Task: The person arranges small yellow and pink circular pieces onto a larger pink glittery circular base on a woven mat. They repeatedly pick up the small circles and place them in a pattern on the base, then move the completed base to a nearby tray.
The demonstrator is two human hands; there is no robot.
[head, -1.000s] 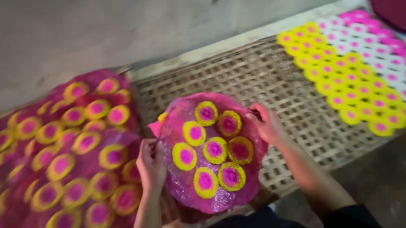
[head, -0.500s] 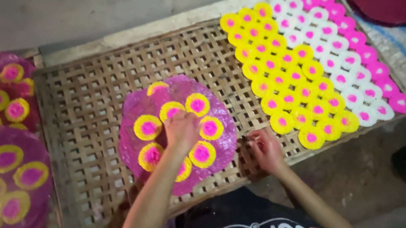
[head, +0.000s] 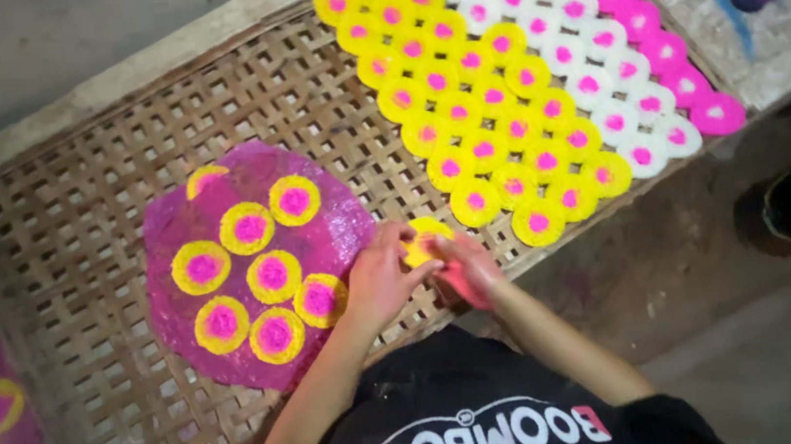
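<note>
Between both hands, at the near edge of the woven rack (head: 103,233) — one yellow disc (head: 424,236), pinched.
The left hand (head: 377,278) and right hand (head: 464,269) close fingertips on it together, likely because it is thin; the round purple sheet (head: 252,257) lies just left, laid rows of discs (head: 500,94) just beyond — close enough to reach.

Single view: head camera, worn by person, looks steeply down past own chest. Near range: hands (head: 420,268) low centre, close under lens. Woven rack (head: 74,236) fills frame, tilted diagonally; disc rows (head: 519,91) upper right, floor lower right, wall strip along top. No second view.
</note>
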